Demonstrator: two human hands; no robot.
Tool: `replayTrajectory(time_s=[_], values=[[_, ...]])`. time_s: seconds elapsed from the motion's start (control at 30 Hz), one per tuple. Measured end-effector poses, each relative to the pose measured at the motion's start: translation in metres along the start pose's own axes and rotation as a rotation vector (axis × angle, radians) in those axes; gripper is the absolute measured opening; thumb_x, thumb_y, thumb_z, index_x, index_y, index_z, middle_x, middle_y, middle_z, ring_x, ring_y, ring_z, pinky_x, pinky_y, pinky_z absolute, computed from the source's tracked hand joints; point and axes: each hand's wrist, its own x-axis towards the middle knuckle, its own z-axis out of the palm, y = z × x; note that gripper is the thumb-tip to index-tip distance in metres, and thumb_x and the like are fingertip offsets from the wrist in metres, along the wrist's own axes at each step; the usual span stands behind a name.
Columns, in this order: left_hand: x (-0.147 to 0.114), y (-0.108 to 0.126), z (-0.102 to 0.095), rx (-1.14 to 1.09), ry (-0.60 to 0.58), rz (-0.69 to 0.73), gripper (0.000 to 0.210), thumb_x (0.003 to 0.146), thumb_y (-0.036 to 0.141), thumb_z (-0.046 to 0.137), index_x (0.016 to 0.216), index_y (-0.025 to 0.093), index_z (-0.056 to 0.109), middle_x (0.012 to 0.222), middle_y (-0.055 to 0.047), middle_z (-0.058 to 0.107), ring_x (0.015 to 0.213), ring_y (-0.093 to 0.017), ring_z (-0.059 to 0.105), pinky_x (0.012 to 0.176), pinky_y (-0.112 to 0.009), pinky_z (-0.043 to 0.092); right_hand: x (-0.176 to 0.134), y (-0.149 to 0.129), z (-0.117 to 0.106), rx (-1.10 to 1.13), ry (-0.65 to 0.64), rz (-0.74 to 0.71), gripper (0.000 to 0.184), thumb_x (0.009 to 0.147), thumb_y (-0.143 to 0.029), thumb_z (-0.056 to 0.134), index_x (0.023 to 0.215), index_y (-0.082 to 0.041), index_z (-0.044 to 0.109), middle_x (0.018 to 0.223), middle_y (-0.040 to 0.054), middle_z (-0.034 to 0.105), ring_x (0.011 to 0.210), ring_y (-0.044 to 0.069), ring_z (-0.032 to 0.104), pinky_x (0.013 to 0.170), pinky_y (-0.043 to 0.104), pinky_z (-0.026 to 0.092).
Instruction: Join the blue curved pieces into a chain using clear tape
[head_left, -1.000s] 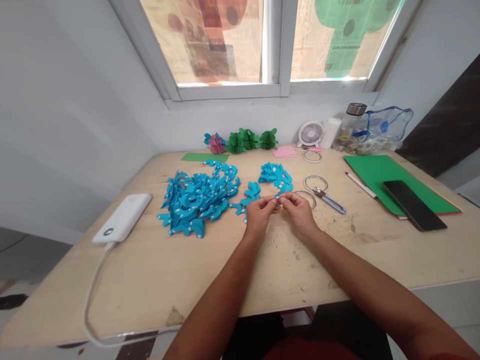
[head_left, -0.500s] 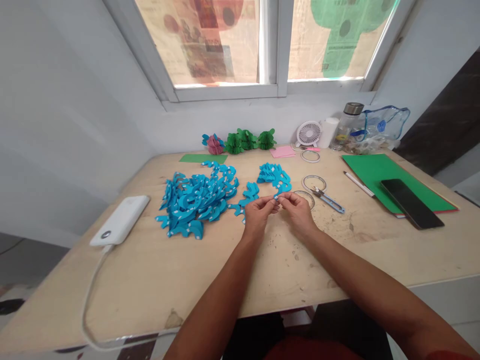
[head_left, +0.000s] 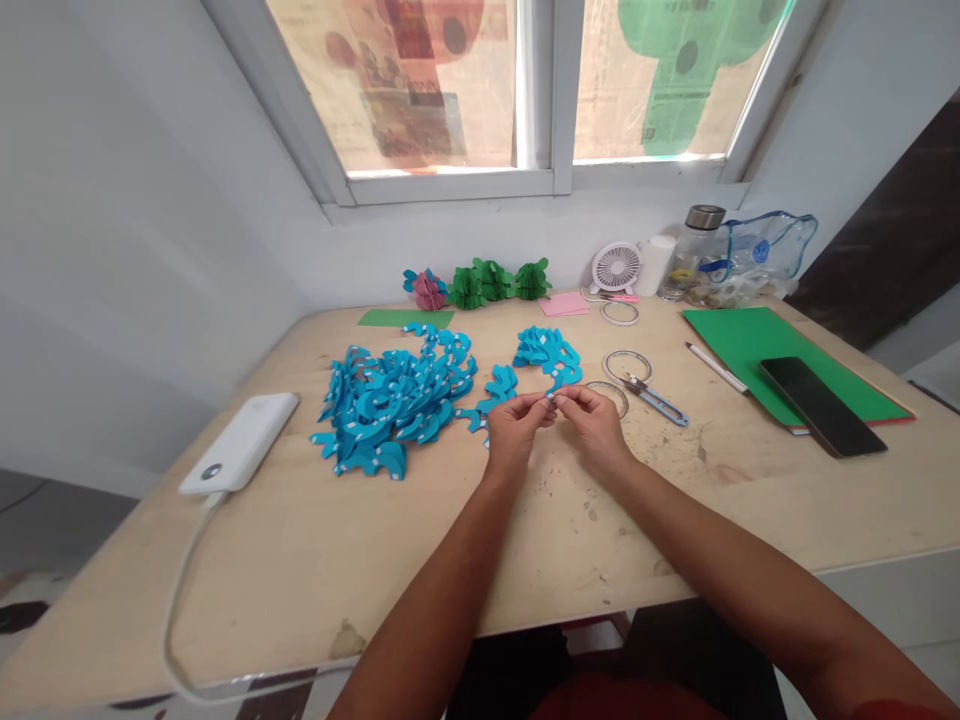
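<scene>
My left hand [head_left: 517, 422] and my right hand [head_left: 592, 415] meet fingertip to fingertip over the middle of the table. Both are closed in a pinch on the near end of a blue paper cutout [head_left: 559, 381], and the fingers hide most of that end. Just beyond lies a curved row of blue paper cutouts [head_left: 546, 347] that runs up to the hands. A few more blue cutouts [head_left: 496, 388] rest left of my left hand. Farther left is a large heap of blue paper cutouts [head_left: 397, 395] dotted with small white squares.
Tape rolls [head_left: 628, 368] and a blue snap-off cutter [head_left: 656, 400] lie right of my hands. Farther right are a white pen [head_left: 716, 367], green sheets [head_left: 727, 345] and a phone [head_left: 821, 405]. A corded power bank [head_left: 240, 442] sits left; paper ornaments [head_left: 491, 281] and a fan [head_left: 616, 268] stand behind.
Both hands keep nearly the same place and pinch; the fingertips shift only slightly. The heap and the tools stay where they were.
</scene>
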Motion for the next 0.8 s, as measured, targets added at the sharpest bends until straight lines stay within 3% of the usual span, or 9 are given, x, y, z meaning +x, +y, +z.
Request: replayTrajectory(time_s=[0.6, 0.8], values=[[0.0028, -0.0045, -0.0008, 0.007, 0.023, 0.015, 0.015, 0.060, 0.024, 0.067, 0.067, 0.011, 0.069, 0.056, -0.002, 0.063, 0.053, -0.011, 0.058, 0.057, -0.025, 0.050, 0.0012, 0.0056, -0.0020, -0.096, 0.017, -0.039, 0.012, 0.068, -0.029, 0.064, 0.073, -0.019, 0.068, 0.080, 0.0030, 0.066, 0.077, 0.017, 0.059, 0.073, 0.030, 0.045], [0.0016, -0.0031, -0.0014, 0.142, 0.053, 0.095, 0.014, 0.062, 0.024, 0.063, 0.067, 0.012, 0.069, 0.055, -0.001, 0.063, 0.052, -0.011, 0.058, 0.055, -0.024, 0.048, 0.0007, 0.0054, -0.0009, -0.164, 0.011, -0.043, 0.014, 0.070, -0.029, 0.062, 0.075, -0.018, 0.068, 0.082, 0.0047, 0.067, 0.081, 0.019, 0.059, 0.073, 0.031, 0.044]])
